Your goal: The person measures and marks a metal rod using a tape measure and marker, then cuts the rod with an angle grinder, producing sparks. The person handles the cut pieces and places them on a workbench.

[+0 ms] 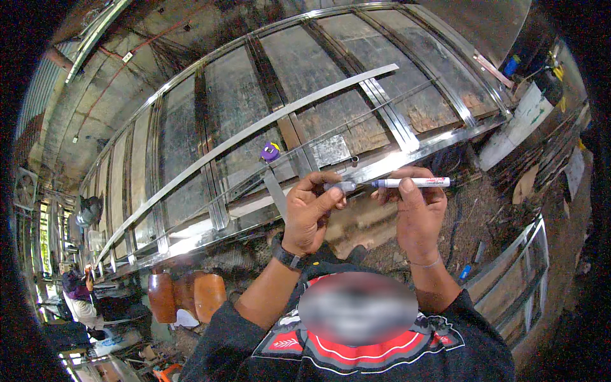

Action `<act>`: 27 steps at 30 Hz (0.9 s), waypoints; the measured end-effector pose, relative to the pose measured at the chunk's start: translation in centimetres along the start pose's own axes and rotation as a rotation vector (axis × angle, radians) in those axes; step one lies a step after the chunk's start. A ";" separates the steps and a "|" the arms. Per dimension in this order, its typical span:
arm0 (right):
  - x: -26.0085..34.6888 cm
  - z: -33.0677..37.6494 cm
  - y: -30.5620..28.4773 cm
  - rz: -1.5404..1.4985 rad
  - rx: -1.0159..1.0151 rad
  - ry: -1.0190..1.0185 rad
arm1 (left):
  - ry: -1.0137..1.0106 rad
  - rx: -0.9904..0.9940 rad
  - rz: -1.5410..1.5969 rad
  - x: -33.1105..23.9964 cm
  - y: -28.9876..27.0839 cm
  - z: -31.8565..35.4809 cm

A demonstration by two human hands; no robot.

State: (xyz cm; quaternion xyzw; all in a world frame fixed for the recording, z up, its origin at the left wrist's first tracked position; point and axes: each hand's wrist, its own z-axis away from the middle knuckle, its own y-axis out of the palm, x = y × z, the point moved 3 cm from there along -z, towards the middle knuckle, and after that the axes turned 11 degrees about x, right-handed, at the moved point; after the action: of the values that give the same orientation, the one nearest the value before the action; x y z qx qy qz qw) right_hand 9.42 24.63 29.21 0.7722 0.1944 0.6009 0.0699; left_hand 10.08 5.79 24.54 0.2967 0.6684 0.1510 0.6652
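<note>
So, near the metal frame, fingers of the left hand pinch a grey cap; those of the right hand hold a white marker.

Cap partly hidden under thumb and fingers of the left grip. Marker mid-barrel covered by the right grip; its print too small to read. Oval blur masks the area above the shirt, which the lower edge cuts. Distant person at left: too small, handwork unclear. Lower-right metal frame fades into the dark rim.
</note>
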 end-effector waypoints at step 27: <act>-6.5 -2.6 2.1 0.117 0.191 0.348 | 0.215 0.170 -0.963 -1.5 -3.9 -2.1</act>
State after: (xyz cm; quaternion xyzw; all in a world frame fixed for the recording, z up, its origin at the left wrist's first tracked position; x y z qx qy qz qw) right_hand 6.11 19.86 24.80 0.6697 0.2144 0.7072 -0.0735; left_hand 7.23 2.31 23.55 -0.0095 0.8042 -0.1987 0.5601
